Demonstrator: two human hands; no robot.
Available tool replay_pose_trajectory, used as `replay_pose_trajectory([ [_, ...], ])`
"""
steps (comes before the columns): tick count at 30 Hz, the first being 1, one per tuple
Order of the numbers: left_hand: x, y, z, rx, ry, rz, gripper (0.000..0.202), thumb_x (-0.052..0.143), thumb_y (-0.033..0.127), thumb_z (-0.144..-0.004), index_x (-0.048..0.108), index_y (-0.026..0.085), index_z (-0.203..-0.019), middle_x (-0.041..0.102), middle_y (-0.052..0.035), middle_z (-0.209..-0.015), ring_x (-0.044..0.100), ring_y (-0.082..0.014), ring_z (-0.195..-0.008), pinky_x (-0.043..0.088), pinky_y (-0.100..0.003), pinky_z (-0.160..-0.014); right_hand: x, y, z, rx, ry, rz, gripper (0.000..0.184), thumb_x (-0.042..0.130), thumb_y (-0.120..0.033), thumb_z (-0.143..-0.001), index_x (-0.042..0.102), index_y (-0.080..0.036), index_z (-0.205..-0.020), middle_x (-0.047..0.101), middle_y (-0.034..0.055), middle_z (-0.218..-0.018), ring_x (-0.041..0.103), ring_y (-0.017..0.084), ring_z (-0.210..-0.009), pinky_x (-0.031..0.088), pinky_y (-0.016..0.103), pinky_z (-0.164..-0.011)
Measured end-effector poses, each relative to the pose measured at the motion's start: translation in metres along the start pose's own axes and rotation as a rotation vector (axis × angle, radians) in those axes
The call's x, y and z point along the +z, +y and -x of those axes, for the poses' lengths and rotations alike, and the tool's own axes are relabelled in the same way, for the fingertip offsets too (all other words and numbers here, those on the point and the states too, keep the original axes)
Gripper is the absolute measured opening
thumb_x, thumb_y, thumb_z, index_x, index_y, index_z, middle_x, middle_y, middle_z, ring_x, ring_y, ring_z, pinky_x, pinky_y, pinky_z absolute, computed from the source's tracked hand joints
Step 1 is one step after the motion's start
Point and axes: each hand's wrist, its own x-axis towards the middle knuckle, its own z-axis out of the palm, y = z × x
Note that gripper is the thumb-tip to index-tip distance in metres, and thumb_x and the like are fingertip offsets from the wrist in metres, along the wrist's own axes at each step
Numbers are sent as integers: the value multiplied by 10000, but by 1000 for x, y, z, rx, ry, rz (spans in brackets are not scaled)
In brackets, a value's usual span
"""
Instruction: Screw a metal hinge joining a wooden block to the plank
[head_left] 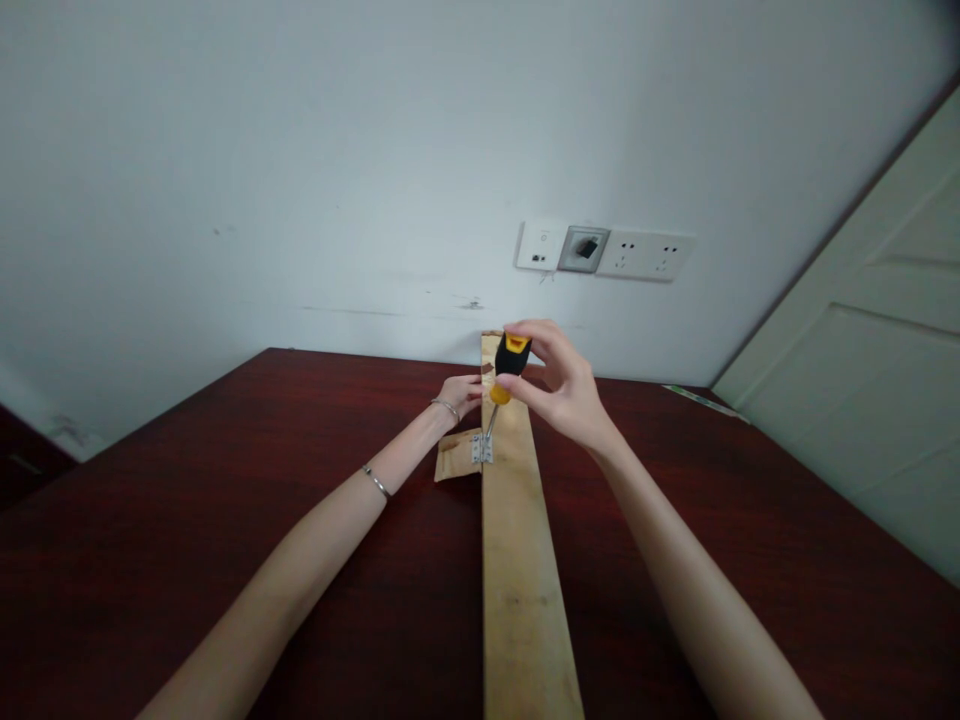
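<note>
Right hand [566, 385]: fingers closed round the black-and-yellow handle of a screwdriver [510, 362], thumb and fingertips pinching it near the top. The tool stands nearly upright, leaning slightly. Its shaft runs down from the fingers and a little to their left, and its tip meets a small metal hinge [481, 450].

The hinge sits just below the right fingers, on the left edge of a long pale plank [517, 560]. It bridges the plank and a small wooden block [456, 455] lying against that edge.

Left hand [461, 393]: fingers loosely curled against the plank's left edge, just above the block and close beside the screwdriver shaft. Whether they grip anything cannot be told. Two thin bracelets [377, 482] circle that forearm.

The plank lies on a dark red table [225, 500]. On the wall beyond the fingers are white sockets [645, 255].
</note>
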Motion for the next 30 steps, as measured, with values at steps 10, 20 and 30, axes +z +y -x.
replay_pose_trajectory([
  [10,-1,-6,-3,6,68,-70,255,593,-64,-593,681,96,-771,668,-32,-685,636,-165,-694,533,-272,-708,-2,-4,-1,4,51,66,356,704,-331,-777,621,-296,-1122,546,64,-1168,552,219,-1090,576,360,-790],
  [20,-7,-10,-9,18,9,-35,265,592,-74,-591,674,70,-797,681,-46,-722,639,-172,-697,534,-269,-696,-3,-7,-2,22,-25,0,363,638,-256,-835,589,-298,-1192,589,46,-1220,568,208,-1116,545,358,-871],
  [30,-10,-14,-14,4,-21,-27,268,593,-72,-608,670,71,-821,679,-46,-723,642,-177,-706,533,-281,-713,-5,-7,-1,36,-78,-19,401,579,-247,-871,551,-310,-1266,570,46,-1282,555,212,-1160,546,393,-915],
])
